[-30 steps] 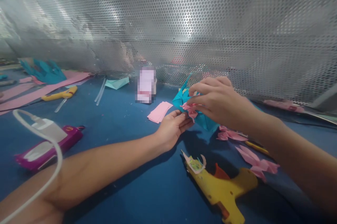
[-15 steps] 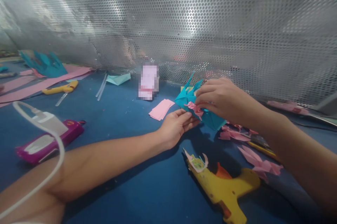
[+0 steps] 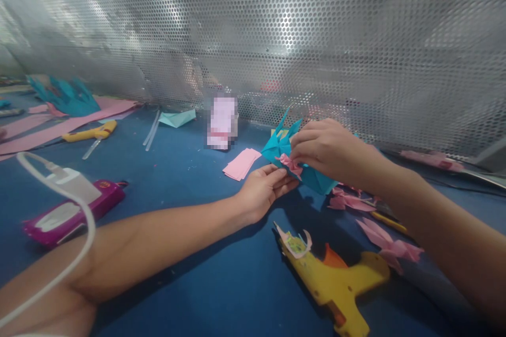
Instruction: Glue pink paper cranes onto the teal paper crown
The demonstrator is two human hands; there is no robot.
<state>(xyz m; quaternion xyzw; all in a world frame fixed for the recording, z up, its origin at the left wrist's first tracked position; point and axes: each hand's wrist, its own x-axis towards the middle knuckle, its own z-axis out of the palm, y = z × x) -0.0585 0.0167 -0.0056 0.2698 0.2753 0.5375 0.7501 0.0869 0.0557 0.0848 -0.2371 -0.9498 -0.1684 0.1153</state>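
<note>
A blue folded-paper piece (image 3: 322,183) with pointed tips is held low over the table. My left hand (image 3: 263,192) grips its lower edge from the near left, thumb on top. Against its front face lies a small pink folded-paper piece (image 3: 290,165), which the fingertips of my right hand (image 3: 322,144) pinch from above. The right hand hides part of the blue paper. Below both hands a yellow hot glue gun (image 3: 340,279) rests on its side, a pale curl of paper near its nozzle.
Pink folded pieces (image 3: 391,244) lie right of the glue gun. A pink paper stack (image 3: 241,164) sits left of the blue paper. Farther left are glue sticks (image 3: 151,131), another glue gun (image 3: 90,132) and a purple device (image 3: 79,213) with a white cable. Perforated metal (image 3: 237,26) stands behind.
My right hand has shifted very slightly left, still pinching the pink piece against the blue paper. The left hand keeps nearly the same place.
</note>
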